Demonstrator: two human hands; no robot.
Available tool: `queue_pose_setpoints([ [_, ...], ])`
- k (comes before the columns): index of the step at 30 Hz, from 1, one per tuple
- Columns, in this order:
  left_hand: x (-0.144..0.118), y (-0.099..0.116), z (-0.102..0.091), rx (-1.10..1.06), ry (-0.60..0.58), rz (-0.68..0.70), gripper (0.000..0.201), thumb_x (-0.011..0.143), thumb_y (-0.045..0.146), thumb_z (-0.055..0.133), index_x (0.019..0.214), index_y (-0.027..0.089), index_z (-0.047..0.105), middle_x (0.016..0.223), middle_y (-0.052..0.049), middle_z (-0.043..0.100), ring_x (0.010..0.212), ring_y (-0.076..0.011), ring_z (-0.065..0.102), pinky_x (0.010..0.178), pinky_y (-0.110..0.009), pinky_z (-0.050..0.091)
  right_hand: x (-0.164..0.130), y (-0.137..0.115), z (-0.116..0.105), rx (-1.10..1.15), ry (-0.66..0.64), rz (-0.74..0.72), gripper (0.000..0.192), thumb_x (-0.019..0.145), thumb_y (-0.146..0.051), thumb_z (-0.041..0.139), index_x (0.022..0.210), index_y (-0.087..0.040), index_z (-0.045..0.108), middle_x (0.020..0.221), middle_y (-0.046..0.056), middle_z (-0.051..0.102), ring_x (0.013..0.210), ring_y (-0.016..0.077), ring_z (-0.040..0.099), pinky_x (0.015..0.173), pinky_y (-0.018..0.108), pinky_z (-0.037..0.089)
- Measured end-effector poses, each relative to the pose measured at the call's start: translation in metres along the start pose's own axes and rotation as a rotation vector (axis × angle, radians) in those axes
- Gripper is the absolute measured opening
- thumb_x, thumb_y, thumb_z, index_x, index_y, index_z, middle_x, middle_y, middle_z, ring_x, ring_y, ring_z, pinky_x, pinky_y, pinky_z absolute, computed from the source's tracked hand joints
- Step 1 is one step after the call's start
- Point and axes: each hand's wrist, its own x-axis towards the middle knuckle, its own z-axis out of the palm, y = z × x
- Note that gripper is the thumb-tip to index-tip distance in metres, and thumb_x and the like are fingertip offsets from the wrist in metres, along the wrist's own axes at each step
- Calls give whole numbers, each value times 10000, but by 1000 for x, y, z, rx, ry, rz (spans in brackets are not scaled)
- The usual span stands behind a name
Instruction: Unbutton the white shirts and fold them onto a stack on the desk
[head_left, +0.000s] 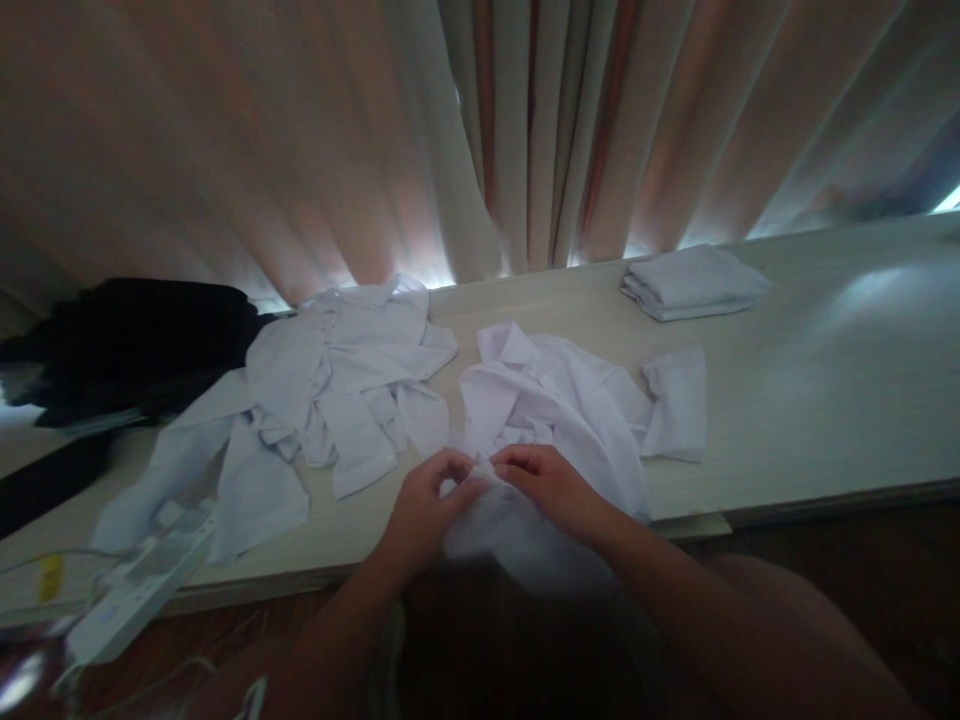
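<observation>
A white shirt (574, 395) lies spread on the pale ledge, its collar toward the curtain and one sleeve stretched to the right. Its near part hangs over the front edge, blurred at the bottom. My left hand (435, 500) pinches the cloth between thumb and fingers. Right beside it, my right hand (544, 480) grips the same piece of the shirt, fingertips nearly meeting the left ones. Whether a button sits between the fingers is hidden.
More white shirts (352, 370) lie crumpled to the left, beside a pile of black clothing (142, 340). A folded white garment (694, 282) rests at the back right. A power strip (139, 595) with cords sits at the front left edge. Curtains (300, 140) hang behind the ledge (795, 400).
</observation>
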Motion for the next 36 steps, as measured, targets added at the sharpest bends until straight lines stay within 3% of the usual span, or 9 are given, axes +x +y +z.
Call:
queue_pose_setpoints([
  [4,1,1,-1,17,-73,44,95,876,274,656,844,209,718,782,-2,699,741,-160,643,722,-274,520,-2,7,3,47,-17,18,189,868,-305,630,977,-198,742,944,46,743,844,185,660,727,286,505],
  [7,1,0,0,85,36,191,92,880,273,661,824,205,690,836,-19,673,808,-168,638,777,-292,523,-3,11,4,53,6,13,240,858,-290,632,1058,-195,725,916,43,746,794,176,665,679,274,500],
  [10,-1,-2,2,182,132,391,54,889,256,661,892,212,692,1085,-76,676,1021,-203,628,900,-344,515,-5,13,5,-119,146,-42,202,832,-240,637,1001,-192,737,861,38,745,733,168,651,681,285,499],
  [12,-1,-3,3,225,112,486,69,906,226,644,952,223,695,1196,-89,670,1103,-213,612,943,-367,506,-8,11,6,-300,222,-120,182,819,-195,629,953,-206,751,860,35,751,728,171,650,707,300,503],
  [16,-1,-2,6,241,96,563,119,915,173,635,1007,229,685,1012,-48,738,967,-179,654,876,-334,526,-14,6,8,-394,318,-192,218,823,-161,605,951,-236,765,897,32,767,750,180,675,737,315,518],
  [20,-1,-2,9,292,121,593,121,911,160,634,989,226,699,956,-36,754,907,-170,676,839,-307,531,-15,6,11,-121,403,-67,164,810,-249,688,955,-224,759,894,45,768,805,208,705,780,339,539],
  [28,-3,0,7,175,108,376,113,935,252,606,953,233,716,950,-35,751,901,-170,691,845,-294,534,-10,5,7,298,239,125,254,792,-415,745,915,-193,762,653,-10,640,542,110,508,521,238,390],
  [33,-1,5,7,83,29,189,118,910,276,621,913,232,731,896,-18,757,847,-175,699,805,-287,542,-10,14,6,322,177,112,277,745,-329,787,996,-213,775,913,46,749,790,175,654,719,289,496],
  [36,3,8,9,-19,55,62,87,859,256,652,823,213,718,786,-6,740,740,-173,687,707,-273,548,-11,13,9,227,169,84,201,771,-320,760,932,-202,787,902,54,765,834,200,675,768,319,508],
])
